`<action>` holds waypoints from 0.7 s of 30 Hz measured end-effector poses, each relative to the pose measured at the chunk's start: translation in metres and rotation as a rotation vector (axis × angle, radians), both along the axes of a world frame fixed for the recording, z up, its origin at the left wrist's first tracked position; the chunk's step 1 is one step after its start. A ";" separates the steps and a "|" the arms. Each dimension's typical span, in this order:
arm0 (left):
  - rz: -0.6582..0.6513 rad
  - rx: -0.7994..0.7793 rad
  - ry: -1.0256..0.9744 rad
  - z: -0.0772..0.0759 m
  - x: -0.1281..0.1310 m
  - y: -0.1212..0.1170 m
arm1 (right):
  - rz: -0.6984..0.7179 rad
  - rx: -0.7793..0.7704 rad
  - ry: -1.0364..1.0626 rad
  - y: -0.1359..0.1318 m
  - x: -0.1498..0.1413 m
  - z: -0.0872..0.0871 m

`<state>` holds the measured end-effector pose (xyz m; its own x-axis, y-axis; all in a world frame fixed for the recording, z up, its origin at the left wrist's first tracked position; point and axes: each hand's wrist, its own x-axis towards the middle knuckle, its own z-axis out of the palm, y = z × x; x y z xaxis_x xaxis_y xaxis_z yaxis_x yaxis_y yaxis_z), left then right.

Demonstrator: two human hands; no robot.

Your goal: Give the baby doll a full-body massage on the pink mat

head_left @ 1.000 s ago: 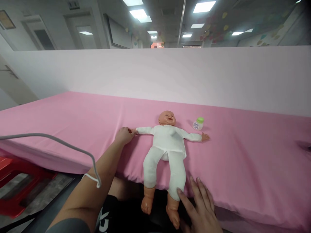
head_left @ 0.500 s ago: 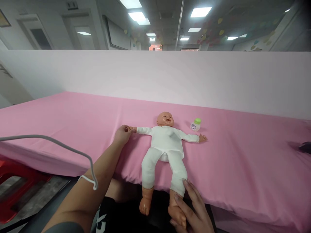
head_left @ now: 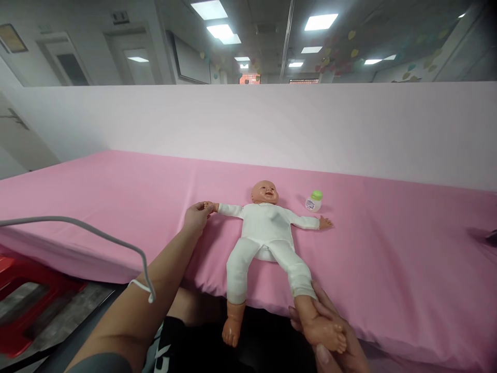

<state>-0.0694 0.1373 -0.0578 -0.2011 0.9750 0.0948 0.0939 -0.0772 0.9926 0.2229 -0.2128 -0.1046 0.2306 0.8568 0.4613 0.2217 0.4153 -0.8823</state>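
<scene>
A baby doll [head_left: 267, 223] in a white cloth body lies on its back on the pink sheet [head_left: 155, 189], head away from me, arms spread and both feet past the front edge. My left hand [head_left: 197, 215] is closed on the doll's small hand at the left. At the lower right, my right hand [head_left: 337, 326] curls around the doll's lower leg and foot [head_left: 322, 329], partly hidden beneath them. The doll's other foot [head_left: 233, 326] hangs free. Beside its outstretched right-hand arm stands a small white bottle [head_left: 313, 202] with a green cap.
A grey cable [head_left: 77, 221] arches across the left side, over my forearm. A red plastic stool [head_left: 34, 295] stands at lower left. Behind the bed rises a white wall [head_left: 272, 124] with a dark reflective panel above it. A dark object [head_left: 492, 237] lies at the right edge.
My right hand has moved to the right, now holding the doll's leg from below and swinging it outward. My left hand stays on the doll's hand.
</scene>
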 end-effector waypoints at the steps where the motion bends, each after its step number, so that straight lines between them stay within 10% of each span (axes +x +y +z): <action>1: 0.001 0.008 0.002 0.001 0.002 -0.001 | 0.002 -0.015 0.042 -0.001 -0.001 0.000; 8: 0.023 0.070 0.000 0.012 0.014 -0.008 | -0.073 -0.005 0.055 0.008 0.010 -0.002; 16: -0.049 0.249 0.073 0.040 0.066 -0.034 | -0.036 -0.003 0.066 0.042 0.027 0.050; 21: -0.190 0.342 0.606 0.053 0.108 -0.052 | -0.014 0.004 -0.056 0.074 0.027 0.070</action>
